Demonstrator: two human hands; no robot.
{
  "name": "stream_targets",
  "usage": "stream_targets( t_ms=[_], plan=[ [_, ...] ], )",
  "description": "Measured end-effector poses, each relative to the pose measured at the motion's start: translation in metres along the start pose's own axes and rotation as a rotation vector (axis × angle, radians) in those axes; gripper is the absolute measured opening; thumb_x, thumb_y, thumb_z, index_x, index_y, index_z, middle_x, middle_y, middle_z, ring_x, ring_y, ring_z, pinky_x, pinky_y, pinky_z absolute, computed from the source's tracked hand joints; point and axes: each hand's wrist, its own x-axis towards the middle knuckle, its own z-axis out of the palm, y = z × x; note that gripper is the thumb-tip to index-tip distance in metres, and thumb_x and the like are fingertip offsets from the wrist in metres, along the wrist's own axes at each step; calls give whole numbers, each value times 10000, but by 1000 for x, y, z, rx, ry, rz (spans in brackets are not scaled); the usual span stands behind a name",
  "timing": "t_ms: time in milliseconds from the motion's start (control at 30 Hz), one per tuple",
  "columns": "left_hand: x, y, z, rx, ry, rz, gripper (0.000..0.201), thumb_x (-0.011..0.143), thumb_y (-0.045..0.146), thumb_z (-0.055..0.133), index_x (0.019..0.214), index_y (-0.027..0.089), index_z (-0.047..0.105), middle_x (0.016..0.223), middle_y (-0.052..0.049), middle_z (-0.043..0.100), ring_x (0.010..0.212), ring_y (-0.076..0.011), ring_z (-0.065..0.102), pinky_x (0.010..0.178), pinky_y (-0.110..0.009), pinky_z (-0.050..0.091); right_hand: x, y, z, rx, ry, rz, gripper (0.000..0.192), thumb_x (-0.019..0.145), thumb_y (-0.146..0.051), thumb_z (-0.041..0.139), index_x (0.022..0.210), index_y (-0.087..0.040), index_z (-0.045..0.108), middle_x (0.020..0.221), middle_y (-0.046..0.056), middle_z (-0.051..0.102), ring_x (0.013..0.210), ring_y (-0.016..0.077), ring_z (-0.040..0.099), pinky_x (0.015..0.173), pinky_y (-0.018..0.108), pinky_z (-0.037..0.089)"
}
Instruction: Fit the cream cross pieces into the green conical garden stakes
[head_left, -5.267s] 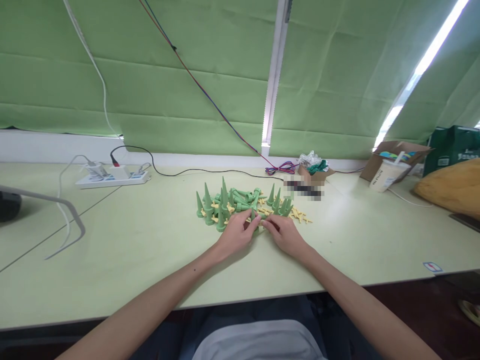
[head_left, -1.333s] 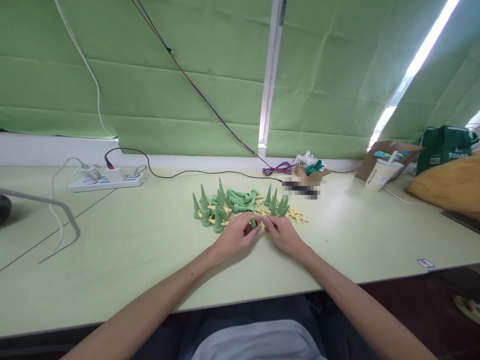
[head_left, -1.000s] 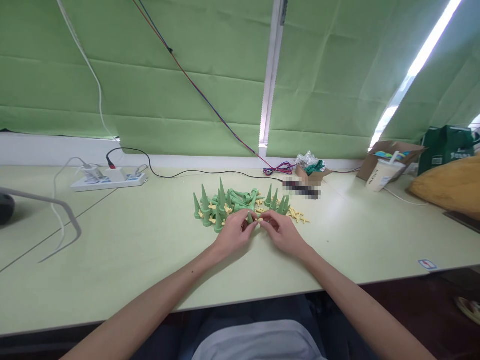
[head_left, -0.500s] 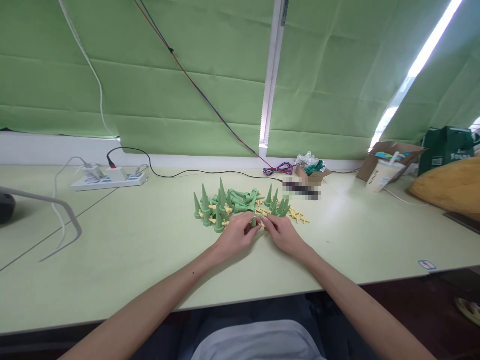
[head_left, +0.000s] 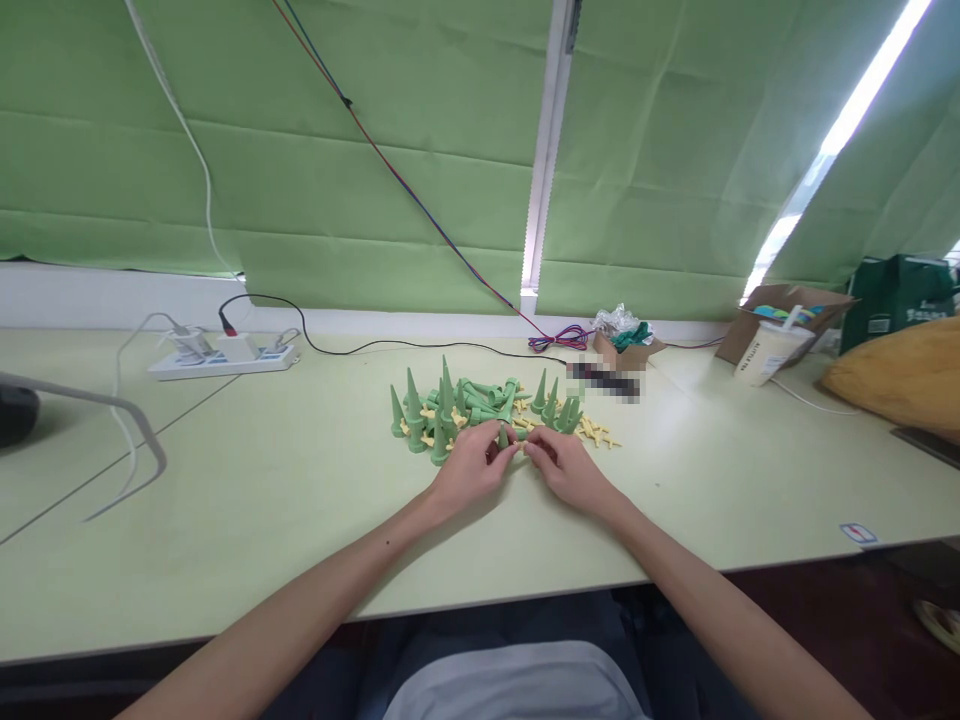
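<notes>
My left hand (head_left: 476, 458) is closed round a green plastic spike (head_left: 503, 437), whose tip shows above the fingers. Close to it, my right hand (head_left: 562, 462) pinches a small yellow plastic piece (head_left: 520, 446) at the gap between the two hands. Fingers hide most of both parts. Left of my hands stand several green spikes (head_left: 415, 400) on round bases, some with small yellow pieces at the base. Behind my hands lies a heap of green spikes (head_left: 484, 398). More upright spikes (head_left: 550, 405) and a scatter of yellow pieces (head_left: 598, 432) are by my right hand.
A white power strip (head_left: 225, 358) with plugs sits at the back left. At the back are a bundled cable (head_left: 559, 338) and a small cardboard box (head_left: 628, 352). A drink cup (head_left: 766, 352), a larger box (head_left: 806, 300) and a yellow cushion (head_left: 896, 365) stand at the right.
Both hands stay close together at nearly the same place. The spike in my left hand has tilted slightly, and the small yellow piece now shows between my fingertips.
</notes>
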Motion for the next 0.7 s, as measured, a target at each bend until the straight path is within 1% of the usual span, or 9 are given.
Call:
stream_targets(
  t_ms=[167, 300, 400, 467, 533, 600, 700],
  plan=[
    [-1, 2, 0, -6, -22, 35, 159, 898, 286, 502, 875, 176, 615, 745, 1, 624, 578, -119, 517, 596, -264, 415, 1, 3, 1, -44, -3, 0, 365, 997, -324, 367, 666, -195, 451, 597, -27, 492, 551, 123, 449, 577, 254, 313],
    [-1, 3, 1, 7, -16, 40, 167, 899, 282, 494, 873, 177, 622, 734, -4, 620, 591, -128, 521, 607, -273, 421, 1, 2, 2, -41, -1, 20, 408, 1005, -340, 341, 637, -197, 440, 565, -26, 488, 529, 125, 450, 574, 259, 315],
    [-1, 1, 1, 9, 10, 22, 157, 891, 276, 505, 867, 174, 622, 759, -14, 635, 607, -133, 534, 603, -274, 419, 0, 1, 2, -16, 26, 39, 335, 992, -327, 374, 705, -200, 489, 609, -17, 543, 555, 134, 488, 586, 258, 346],
    [-1, -1, 1, 9, 31, 1, 158, 887, 286, 515, 859, 174, 623, 760, -19, 641, 607, -136, 536, 583, -273, 410, 0, 1, 2, 14, 22, 39, 220, 975, -309, 415, 833, -204, 546, 678, -6, 598, 605, 148, 535, 606, 260, 377],
    [-1, -2, 2, 2, 45, -19, 179, 893, 308, 512, 852, 173, 622, 751, -20, 641, 598, -136, 532, 562, -270, 398, -1, 1, 2, 33, 6, 30, 144, 956, -294, 449, 948, -209, 565, 741, 8, 631, 650, 161, 562, 617, 264, 396],
    [-1, -3, 2, -3, 55, -31, 212, 907, 335, 496, 849, 173, 620, 726, -16, 632, 587, -134, 524, 552, -266, 390, -1, 1, 1, 32, -2, 22, 132, 947, -289, 462, 967, -210, 566, 763, 14, 635, 654, 164, 558, 610, 265, 397],
    [-1, -2, 3, 5, 55, -32, 254, 920, 363, 477, 842, 169, 620, 693, -11, 611, 575, -132, 508, 547, -264, 382, -1, 1, 1, 26, -12, 11, 129, 951, -288, 455, 920, -209, 552, 724, 1, 607, 624, 155, 532, 589, 260, 377]
  ],
)
